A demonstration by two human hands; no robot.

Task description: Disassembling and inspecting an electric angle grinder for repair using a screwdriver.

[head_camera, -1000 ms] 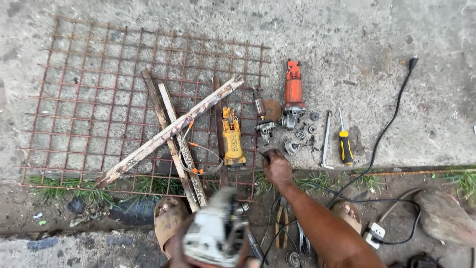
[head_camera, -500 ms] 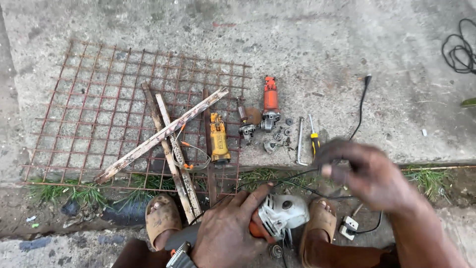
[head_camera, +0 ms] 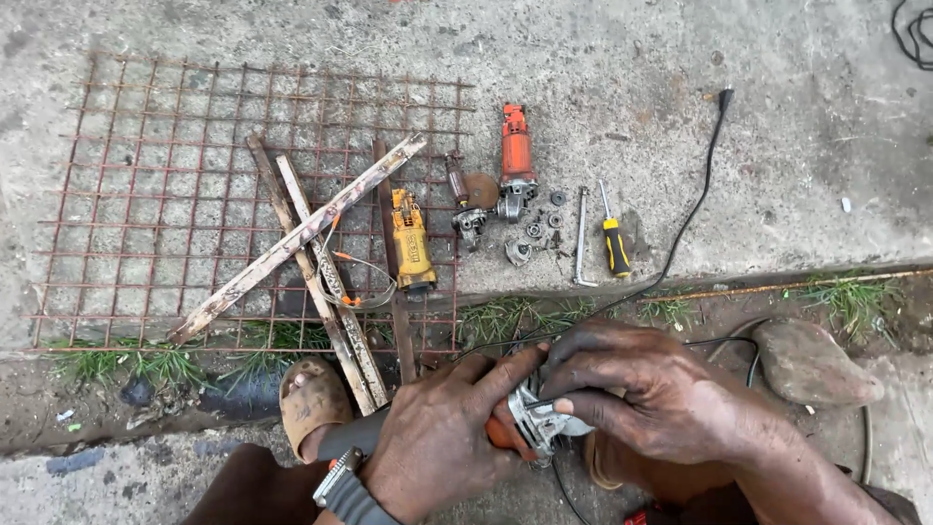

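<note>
Head view, angle grinder [head_camera: 530, 420] clasped between both hands, left hand [head_camera: 437, 437] gripping body, right hand [head_camera: 651, 394] over its head

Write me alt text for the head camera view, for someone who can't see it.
Seen from above, a person's left hand and right hand together grip an angle grinder over their lap. Ahead on the concrete lie a rusty wire mesh crossed by wooden slats, a yellow tool body, an orange grinder amid loose parts, and a screwdriver.
</note>
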